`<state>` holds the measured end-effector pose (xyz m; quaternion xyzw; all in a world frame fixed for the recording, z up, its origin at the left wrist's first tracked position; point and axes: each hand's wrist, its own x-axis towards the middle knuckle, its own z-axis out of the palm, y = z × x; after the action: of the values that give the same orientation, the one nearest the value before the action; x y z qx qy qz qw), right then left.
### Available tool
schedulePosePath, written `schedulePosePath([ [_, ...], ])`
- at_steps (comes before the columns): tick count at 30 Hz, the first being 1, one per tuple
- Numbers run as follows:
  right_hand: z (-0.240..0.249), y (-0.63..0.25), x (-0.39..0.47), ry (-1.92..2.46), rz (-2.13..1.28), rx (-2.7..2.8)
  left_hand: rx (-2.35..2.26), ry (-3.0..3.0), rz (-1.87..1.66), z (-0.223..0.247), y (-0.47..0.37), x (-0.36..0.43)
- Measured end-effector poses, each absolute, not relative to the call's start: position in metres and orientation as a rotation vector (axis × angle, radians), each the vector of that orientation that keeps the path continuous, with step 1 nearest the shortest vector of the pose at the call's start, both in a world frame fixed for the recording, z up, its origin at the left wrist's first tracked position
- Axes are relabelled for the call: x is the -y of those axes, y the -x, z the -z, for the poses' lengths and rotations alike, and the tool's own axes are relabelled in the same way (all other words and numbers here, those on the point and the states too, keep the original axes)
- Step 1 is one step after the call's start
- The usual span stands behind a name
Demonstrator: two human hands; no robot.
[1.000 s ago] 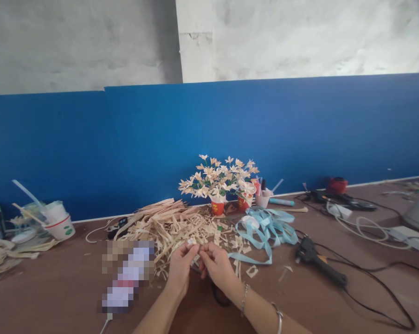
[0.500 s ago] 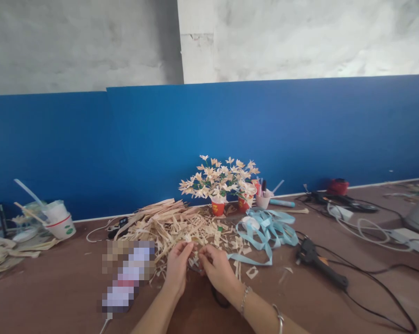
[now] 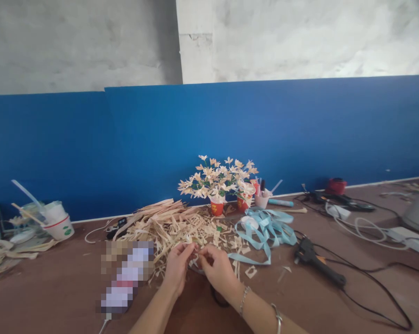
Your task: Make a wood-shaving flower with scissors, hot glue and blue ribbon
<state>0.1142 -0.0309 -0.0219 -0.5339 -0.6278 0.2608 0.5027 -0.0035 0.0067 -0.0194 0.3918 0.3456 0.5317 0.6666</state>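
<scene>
My left hand and my right hand meet fingertip to fingertip at the front of a heap of pale dried husk strips. Both are closed in a pinch. Whatever they pinch is tiny and mostly covered by the fingers, so I cannot make it out. Part of a black loop shows under my right wrist. Just beyond the heap, pale star-shaped flowers on green stems stand in red cups. A tangle of light blue ribbon lies to the right of my right hand.
A black glue gun with its cord lies at right. Left of my hands is a blurred-out device with a cable. A white paper cup stands far left, a pen cup behind the ribbon. White cables and a power strip lie far right.
My fingertips have drawn slightly closer together, and the pale bit seen above my left fingers is now less visible. The whole view has shifted very slightly; the things on the table stay put.
</scene>
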Motion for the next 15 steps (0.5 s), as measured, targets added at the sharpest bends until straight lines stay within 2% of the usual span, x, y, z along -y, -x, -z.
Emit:
schedulePosePath([
  [3, 0.0219, -0.1150, 0.0321, 1.370, -0.501, 1.540, -0.776, -0.891, -1.206, 0.0176, 0.0028, -0.0057],
  [6, 0.0224, -0.1146, 0.0314, 1.355, -0.526, 1.529, -0.793, -0.880, -1.204, 0.0167, 0.0028, -0.0062],
  [15, 0.0222, -0.1121, 0.0298, 1.146, -1.045, 1.404, -0.783, -0.935, -1.184, 0.0137, 0.0050, -0.0067],
])
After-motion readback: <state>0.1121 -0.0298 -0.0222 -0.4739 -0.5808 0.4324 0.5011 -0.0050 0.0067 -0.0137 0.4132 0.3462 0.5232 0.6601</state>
